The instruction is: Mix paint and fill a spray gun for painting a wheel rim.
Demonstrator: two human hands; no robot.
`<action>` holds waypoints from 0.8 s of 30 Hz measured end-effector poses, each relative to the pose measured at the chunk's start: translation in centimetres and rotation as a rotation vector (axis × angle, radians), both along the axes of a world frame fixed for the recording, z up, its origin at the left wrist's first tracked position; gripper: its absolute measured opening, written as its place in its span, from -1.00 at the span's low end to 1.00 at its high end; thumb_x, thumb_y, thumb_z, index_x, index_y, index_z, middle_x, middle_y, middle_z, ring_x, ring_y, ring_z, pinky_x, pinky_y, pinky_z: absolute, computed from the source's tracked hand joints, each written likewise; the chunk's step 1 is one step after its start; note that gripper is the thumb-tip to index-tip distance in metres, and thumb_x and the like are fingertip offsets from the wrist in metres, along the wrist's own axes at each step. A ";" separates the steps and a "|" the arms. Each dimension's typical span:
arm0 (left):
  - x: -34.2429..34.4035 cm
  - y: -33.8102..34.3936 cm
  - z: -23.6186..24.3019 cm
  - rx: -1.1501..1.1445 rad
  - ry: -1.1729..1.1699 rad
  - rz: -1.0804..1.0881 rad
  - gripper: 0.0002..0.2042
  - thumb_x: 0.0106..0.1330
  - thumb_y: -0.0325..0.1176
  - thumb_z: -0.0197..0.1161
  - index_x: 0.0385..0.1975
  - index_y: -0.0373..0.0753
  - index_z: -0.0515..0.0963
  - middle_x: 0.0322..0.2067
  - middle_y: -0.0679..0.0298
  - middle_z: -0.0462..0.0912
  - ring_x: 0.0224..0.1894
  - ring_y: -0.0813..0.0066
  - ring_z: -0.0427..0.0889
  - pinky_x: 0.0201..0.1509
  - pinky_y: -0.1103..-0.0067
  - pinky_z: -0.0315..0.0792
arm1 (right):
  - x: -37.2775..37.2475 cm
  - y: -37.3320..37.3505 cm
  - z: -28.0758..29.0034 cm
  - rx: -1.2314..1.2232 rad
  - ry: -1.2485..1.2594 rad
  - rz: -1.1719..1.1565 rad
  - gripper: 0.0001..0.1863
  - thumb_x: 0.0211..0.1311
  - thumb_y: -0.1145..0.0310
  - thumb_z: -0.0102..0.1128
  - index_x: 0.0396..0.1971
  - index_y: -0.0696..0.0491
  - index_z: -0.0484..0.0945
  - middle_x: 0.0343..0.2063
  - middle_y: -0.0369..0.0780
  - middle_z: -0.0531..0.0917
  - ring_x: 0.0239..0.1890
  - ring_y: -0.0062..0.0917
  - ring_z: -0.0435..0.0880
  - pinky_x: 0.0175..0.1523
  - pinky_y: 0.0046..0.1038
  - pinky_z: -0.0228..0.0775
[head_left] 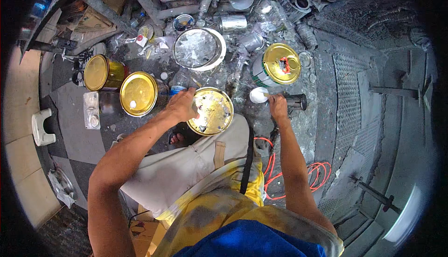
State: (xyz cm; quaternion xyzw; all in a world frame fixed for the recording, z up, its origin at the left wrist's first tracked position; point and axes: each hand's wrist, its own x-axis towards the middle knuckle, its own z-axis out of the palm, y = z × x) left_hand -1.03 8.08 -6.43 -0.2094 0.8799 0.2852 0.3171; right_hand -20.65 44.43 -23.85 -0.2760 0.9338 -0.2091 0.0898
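Observation:
Between my knees stands a paint tin [215, 112] with a scuffed gold top marked by dark and pale spots. My left hand [183, 105] grips its left rim, the thumb over the top. To the right of that tin my right hand [279, 106] is closed in a pinch at the edge of a small white rounded piece [258, 95], perhaps a cup or scoop. A dark cylinder [297, 101] lies just right of this hand. Beyond it stands another tin [281, 64] with a gold lid and a red handle or cap.
Two gold-topped tins [138, 93] [97, 72] stand at the left. A white-rimmed bucket [199, 49] sits farther ahead, among metal cans [233, 23] and scraps. An orange-red hose [318, 173] coils beside my right forearm. A white stool [43, 127] is at far left.

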 end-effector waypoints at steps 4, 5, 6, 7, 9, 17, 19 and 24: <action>-0.1 -0.2 -0.6 -0.006 0.029 -0.036 -0.09 -0.11 -0.16 0.62 0.27 -0.39 0.32 0.10 -0.15 0.57 0.21 -0.05 0.53 0.31 0.27 0.41 | -1.2 0.7 -0.5 0.045 0.017 -0.075 -0.78 0.26 0.32 0.24 -0.34 0.19 0.68 -0.36 0.05 0.70 -0.15 0.03 0.64 -0.03 -0.06 0.50; -0.1 -0.2 -1.1 -0.021 0.065 -0.074 -0.13 -0.13 -0.13 0.62 0.20 -0.43 0.37 0.03 -0.14 0.61 0.13 -0.07 0.59 0.25 0.25 0.46 | -1.0 1.4 -0.5 0.056 0.088 -0.098 -0.75 0.24 0.29 0.28 -0.31 0.21 0.68 -0.40 0.04 0.71 -0.23 0.02 0.65 -0.08 -0.06 0.49; -0.2 -0.3 -1.9 -0.019 0.070 -0.073 -0.13 -0.13 -0.13 0.62 0.20 -0.43 0.37 0.03 -0.14 0.61 0.13 -0.07 0.59 0.25 0.25 0.46 | -0.9 2.0 -0.5 0.065 0.157 -0.118 -0.72 0.23 0.26 0.32 -0.28 0.22 0.68 -0.43 0.03 0.71 -0.31 0.01 0.66 -0.12 -0.06 0.49; 0.1 -0.7 -2.4 -0.005 0.085 -0.063 -0.10 -0.13 -0.11 0.61 0.22 -0.46 0.36 0.03 -0.14 0.61 0.12 -0.06 0.60 0.23 0.25 0.47 | -0.5 1.5 0.4 0.061 0.158 -0.109 -0.72 0.23 0.26 0.32 -0.28 0.22 0.68 -0.43 0.03 0.71 -0.31 0.01 0.66 -0.12 -0.06 0.49; 0.7 -1.6 -3.2 0.007 0.099 -0.046 -0.07 -0.14 -0.09 0.61 0.24 -0.48 0.35 0.04 -0.14 0.62 0.11 -0.04 0.61 0.21 0.25 0.48 | 0.6 0.7 2.9 -0.044 0.225 -0.137 -0.66 0.21 0.22 0.37 -0.22 0.21 0.65 -0.41 0.01 0.73 -0.30 -0.14 0.72 -0.11 -0.15 0.53; 1.2 -3.1 -2.3 0.218 -0.117 0.084 0.11 -0.18 0.17 0.59 0.33 -0.49 0.31 0.18 -0.23 0.52 0.25 0.00 0.53 0.35 0.38 0.39 | 13.6 -7.9 11.1 -0.292 -0.905 -0.197 -0.42 0.15 0.04 0.50 0.02 0.16 0.63 -0.24 -0.17 0.76 -0.13 -0.56 0.67 0.01 -0.49 0.49; 1.8 -2.7 -3.8 0.091 0.025 0.003 0.08 -0.17 0.16 0.60 0.30 -0.51 0.35 0.16 -0.22 0.53 0.24 0.00 0.53 0.36 0.39 0.38 | 15.1 -9.7 11.4 -0.338 -1.076 -0.189 -0.46 0.17 0.09 0.50 0.00 0.17 0.64 -0.20 -0.18 0.75 -0.15 -0.58 0.65 0.00 -0.53 0.48; 2.0 -1.7 -3.2 0.119 0.045 0.040 -0.06 -0.17 0.06 0.62 0.19 -0.49 0.47 0.11 -0.22 0.58 0.19 -0.02 0.57 0.32 0.37 0.41 | 16.8 -9.6 10.9 -0.479 -1.122 -0.306 -0.54 0.21 0.19 0.49 0.00 0.16 0.64 -0.20 -0.22 0.74 -0.14 -0.63 0.64 0.02 -0.54 0.47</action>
